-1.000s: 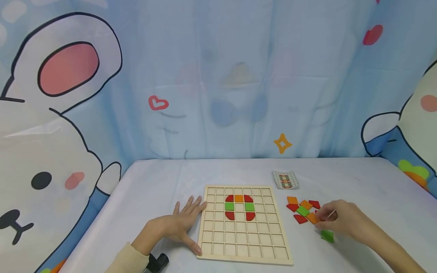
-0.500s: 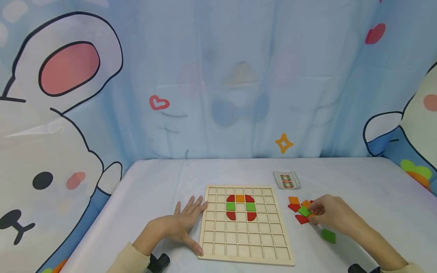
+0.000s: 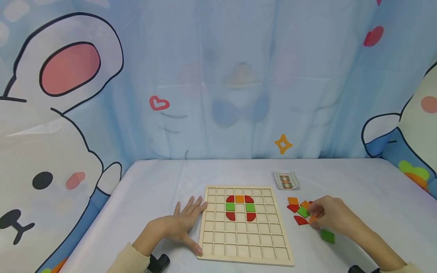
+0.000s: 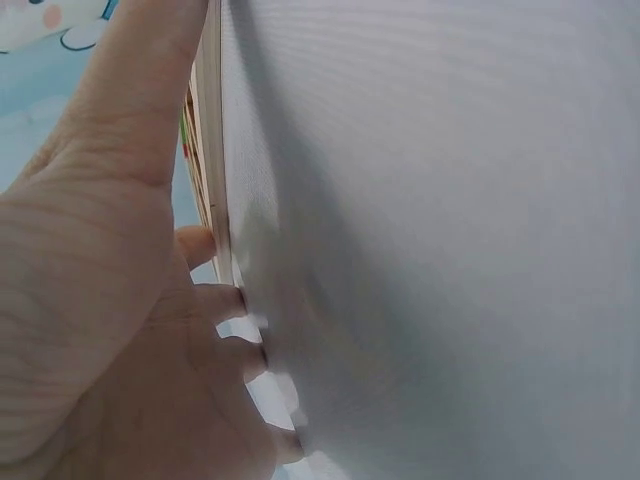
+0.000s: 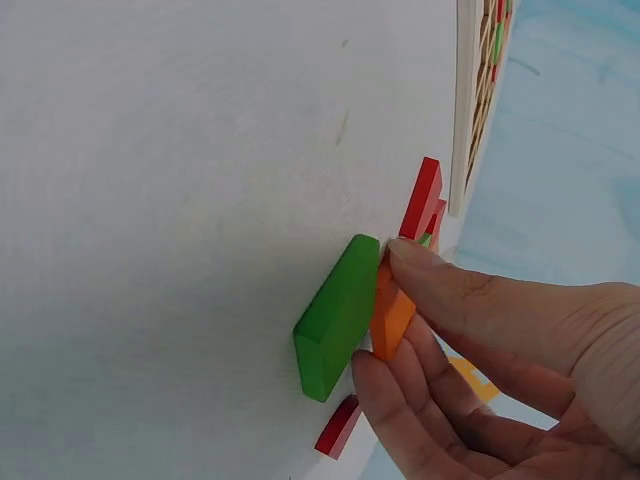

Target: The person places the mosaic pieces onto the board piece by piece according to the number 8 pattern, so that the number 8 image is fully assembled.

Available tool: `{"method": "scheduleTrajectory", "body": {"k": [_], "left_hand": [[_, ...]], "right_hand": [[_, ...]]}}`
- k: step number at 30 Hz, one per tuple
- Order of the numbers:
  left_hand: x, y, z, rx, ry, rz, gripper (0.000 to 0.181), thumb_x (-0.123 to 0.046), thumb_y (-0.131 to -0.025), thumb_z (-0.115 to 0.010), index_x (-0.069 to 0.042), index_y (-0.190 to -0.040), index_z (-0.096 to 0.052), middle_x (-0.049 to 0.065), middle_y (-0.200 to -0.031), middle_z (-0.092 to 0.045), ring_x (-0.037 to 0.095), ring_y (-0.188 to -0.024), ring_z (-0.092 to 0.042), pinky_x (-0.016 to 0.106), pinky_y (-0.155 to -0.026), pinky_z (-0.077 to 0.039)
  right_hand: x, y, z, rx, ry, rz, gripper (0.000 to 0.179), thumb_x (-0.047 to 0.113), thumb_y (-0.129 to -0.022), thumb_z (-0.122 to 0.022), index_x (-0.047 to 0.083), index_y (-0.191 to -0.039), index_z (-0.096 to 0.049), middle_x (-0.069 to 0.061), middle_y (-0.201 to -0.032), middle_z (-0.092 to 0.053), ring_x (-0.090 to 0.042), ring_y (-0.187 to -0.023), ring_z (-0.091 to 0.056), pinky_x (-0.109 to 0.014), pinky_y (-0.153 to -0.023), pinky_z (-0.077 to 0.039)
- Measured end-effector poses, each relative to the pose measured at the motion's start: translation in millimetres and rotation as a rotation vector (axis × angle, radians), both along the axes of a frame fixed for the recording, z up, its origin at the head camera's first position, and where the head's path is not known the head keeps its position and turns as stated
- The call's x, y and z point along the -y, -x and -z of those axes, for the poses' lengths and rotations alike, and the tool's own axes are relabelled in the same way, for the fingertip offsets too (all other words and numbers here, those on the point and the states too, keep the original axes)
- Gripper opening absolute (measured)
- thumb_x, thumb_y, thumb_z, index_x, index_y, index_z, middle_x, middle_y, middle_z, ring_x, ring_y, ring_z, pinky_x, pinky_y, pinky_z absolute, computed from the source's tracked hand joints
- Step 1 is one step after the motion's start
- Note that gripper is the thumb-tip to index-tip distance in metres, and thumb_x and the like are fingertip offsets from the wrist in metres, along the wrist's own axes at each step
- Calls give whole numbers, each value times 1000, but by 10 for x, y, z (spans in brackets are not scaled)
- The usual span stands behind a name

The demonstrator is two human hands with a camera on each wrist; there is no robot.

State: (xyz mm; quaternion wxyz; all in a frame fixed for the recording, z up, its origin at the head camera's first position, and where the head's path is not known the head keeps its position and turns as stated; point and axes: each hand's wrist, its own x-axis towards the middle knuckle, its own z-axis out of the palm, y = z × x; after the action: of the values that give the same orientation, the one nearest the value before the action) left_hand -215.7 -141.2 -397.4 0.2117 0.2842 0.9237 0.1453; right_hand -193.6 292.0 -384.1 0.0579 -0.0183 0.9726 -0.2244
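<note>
A light wooden grid board (image 3: 246, 239) lies on the table, with red, green and orange tiles set in its upper squares. My left hand (image 3: 177, 227) is spread on the cloth, with thumb and fingertips touching the board's left edge. Over the tile pile at the right, my right hand (image 3: 336, 216) pinches an orange tile (image 5: 393, 315) between thumb and fingers. Beside it lies a larger green tile (image 5: 335, 320). Around the fingers are a red quarter-round tile (image 3: 301, 220), a small green tile (image 3: 302, 212) and another orange tile (image 3: 293, 201). The hand partly hides the pile.
A small printed pattern card (image 3: 286, 181) lies behind the pile, right of the board's far corner. White cloth covers the table (image 3: 170, 182). A blue cartoon curtain (image 3: 205, 76) hangs behind it.
My right hand has shifted slightly left over the pile, and its fingers have closed on an orange tile. The left hand and board stay in place.
</note>
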Motion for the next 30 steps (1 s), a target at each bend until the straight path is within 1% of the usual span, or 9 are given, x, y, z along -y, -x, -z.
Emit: {"method": "scheduleTrajectory", "body": {"k": [5,10,14,17,19,21,26,28,30], "left_hand": [[10,-11,-2,-2,4,0,133,-50,-74,-92,-13,-169,-7,15,-176,3,34,-161,9,66,-125,5],[14,-17,3,-3,5,-2,132,-50,-75,-92,-14,-169,-7,14,-176,3,34,-161,8,66,-125,4],[22,-15,22,0,2,-3,132,-50,-74,-92,-14,-169,-7,14,-176,3,34,-161,9,66,-125,5],[31,-17,25,2,0,-2,132,-50,-75,-92,-14,-169,-7,14,-176,3,34,-161,9,66,-124,5],[36,-18,21,2,2,-2,132,-51,-75,-92,-13,-169,-7,15,-176,4,35,-161,9,66,-124,5],[43,-16,15,1,6,-3,132,-51,-75,-92,-13,-169,-7,15,-176,4,35,-161,9,66,-124,5],[36,0,5,3,3,5,132,-52,-77,-91,-12,-169,-5,15,-175,6,34,-161,10,66,-124,6],[27,7,6,3,0,11,132,-52,-77,-91,-11,-169,-6,15,-175,6,34,-161,10,66,-124,6],[20,15,11,3,0,14,131,-52,-77,-91,-11,-169,-6,15,-175,6,34,-161,10,66,-124,6]], "right_hand": [[-21,-33,27,-39,7,-23,20,1,-76,-91,-2,-91,-78,1,-82,-69,-18,-74,-57,-35,-71,-59],[-33,-62,30,-63,13,-21,22,-1,-75,-92,-2,-93,-79,0,-82,-69,-17,-75,-57,-33,-70,-59],[-9,-94,12,-69,24,-38,23,-3,-74,-92,-3,-94,-79,0,-83,-70,-17,-75,-57,-33,-70,-60],[52,-108,-32,-85,24,-59,21,-4,-76,-90,-3,-94,-80,0,-83,-69,-16,-74,-55,-27,-66,-57],[112,-107,-71,-110,37,-93,19,-5,-77,-88,-2,-95,-81,1,-84,-68,-16,-74,-54,-24,-63,-53],[182,-98,-112,-139,65,-146,18,-6,-79,-86,-2,-96,-82,1,-84,-67,-16,-75,-56,-23,-61,-50],[403,-56,-210,-167,156,-254,19,-7,-83,-83,-1,-101,-82,2,-87,-69,-15,-79,-60,-24,-61,-53],[512,-28,-237,-179,184,-285,20,-7,-84,-82,0,-102,-82,3,-88,-71,-15,-80,-62,-24,-63,-54],[627,7,-249,-193,215,-336,20,-7,-84,-81,-1,-103,-81,2,-90,-72,-14,-80,-63,-24,-65,-55]]}}
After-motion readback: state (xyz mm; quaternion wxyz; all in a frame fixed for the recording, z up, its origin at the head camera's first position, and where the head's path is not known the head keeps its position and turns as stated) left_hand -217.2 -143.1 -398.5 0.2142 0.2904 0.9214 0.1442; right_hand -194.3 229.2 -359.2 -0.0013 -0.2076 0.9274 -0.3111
